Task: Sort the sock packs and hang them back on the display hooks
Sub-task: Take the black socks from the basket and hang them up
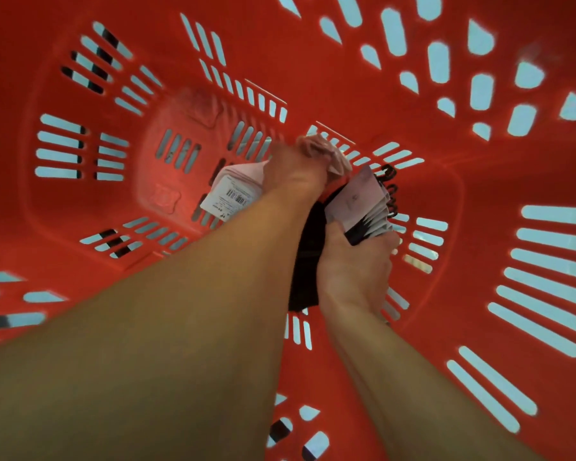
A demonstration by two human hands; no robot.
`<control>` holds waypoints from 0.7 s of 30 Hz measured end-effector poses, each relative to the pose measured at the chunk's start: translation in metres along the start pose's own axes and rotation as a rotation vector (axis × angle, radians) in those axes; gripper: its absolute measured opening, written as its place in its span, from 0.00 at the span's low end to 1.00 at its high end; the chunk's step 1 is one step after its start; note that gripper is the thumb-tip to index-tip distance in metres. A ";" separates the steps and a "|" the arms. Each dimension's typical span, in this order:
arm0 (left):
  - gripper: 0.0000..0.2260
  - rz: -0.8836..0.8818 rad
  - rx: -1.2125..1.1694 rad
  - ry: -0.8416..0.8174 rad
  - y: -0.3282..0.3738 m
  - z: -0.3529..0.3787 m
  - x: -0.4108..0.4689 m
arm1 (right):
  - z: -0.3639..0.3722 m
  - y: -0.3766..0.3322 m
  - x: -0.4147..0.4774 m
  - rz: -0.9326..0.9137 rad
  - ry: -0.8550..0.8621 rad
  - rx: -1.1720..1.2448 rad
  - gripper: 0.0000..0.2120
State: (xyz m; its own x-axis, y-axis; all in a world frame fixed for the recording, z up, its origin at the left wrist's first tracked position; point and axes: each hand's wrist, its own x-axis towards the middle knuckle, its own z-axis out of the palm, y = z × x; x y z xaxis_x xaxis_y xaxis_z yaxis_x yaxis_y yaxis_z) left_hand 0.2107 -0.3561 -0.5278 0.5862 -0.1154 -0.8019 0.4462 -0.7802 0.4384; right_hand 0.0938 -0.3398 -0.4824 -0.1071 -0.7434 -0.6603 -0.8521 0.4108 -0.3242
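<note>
Both my arms reach deep into a red slotted plastic basket (346, 81). My left hand (293, 174) grips pink sock packs (320, 149); a white barcode label (230, 196) of one pack sticks out to its left. My right hand (353, 264) holds a fanned stack of dark sock packs (363, 204) with white card headers and black plastic hooks (389, 191) at their far ends. Black sock fabric (308, 261) hangs down between my two wrists.
The basket's red walls surround both arms on every side, with pale slots showing light through them. Its floor (173, 181) lies just beyond my hands. Nothing outside the basket can be made out.
</note>
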 end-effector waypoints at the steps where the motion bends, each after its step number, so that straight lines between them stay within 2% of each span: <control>1: 0.10 -0.078 -0.067 -0.016 -0.001 -0.001 0.001 | -0.001 0.000 0.001 0.003 -0.001 0.015 0.22; 4: 0.04 -0.199 -0.350 -0.062 -0.008 -0.007 0.005 | -0.005 0.002 0.004 -0.005 0.013 0.046 0.21; 7: 0.09 -0.191 -0.493 0.007 -0.015 -0.014 -0.001 | -0.009 0.003 0.005 -0.003 0.035 0.042 0.20; 12: 0.17 -0.107 -0.504 0.063 -0.024 -0.018 -0.017 | -0.009 0.002 -0.003 -0.020 0.014 0.038 0.23; 15: 0.18 -0.113 -0.530 0.018 -0.025 -0.019 -0.028 | -0.009 0.002 -0.005 -0.024 0.019 0.021 0.26; 18: 0.21 -0.153 -0.535 -0.030 -0.024 -0.019 -0.029 | -0.011 0.004 -0.002 -0.021 0.032 0.014 0.23; 21: 0.13 -0.120 -0.517 0.030 -0.017 -0.021 -0.016 | -0.011 0.005 0.001 -0.011 0.022 0.027 0.22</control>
State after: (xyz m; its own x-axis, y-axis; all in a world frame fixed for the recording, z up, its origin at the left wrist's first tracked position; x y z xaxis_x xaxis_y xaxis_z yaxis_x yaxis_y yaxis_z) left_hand 0.2078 -0.3282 -0.5138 0.5261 -0.0199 -0.8502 0.7821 -0.3811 0.4930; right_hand 0.0835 -0.3446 -0.4774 -0.1090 -0.7592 -0.6417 -0.8393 0.4162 -0.3498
